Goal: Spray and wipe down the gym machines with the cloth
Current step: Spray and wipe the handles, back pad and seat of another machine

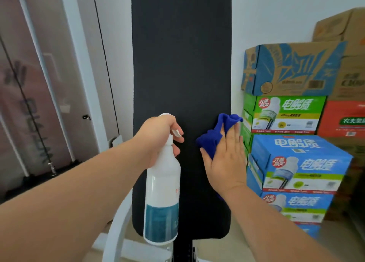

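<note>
Two hands are at the tall black pad (181, 64). The left hand (158, 135) wraps its fingers (175, 152) round the white spray bottle (163, 192). The right hand (225, 163), its fingers straight, presses the blue cloth (210, 143) on the pad's right side.

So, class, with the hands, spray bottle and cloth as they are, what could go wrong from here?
The left hand holds the spray bottle close to the right hand, so a squeeze might wet that hand instead of the pad. The cloth is bunched under flat fingers and could slip. The boxes stand beside the pad and might catch spray.
</note>
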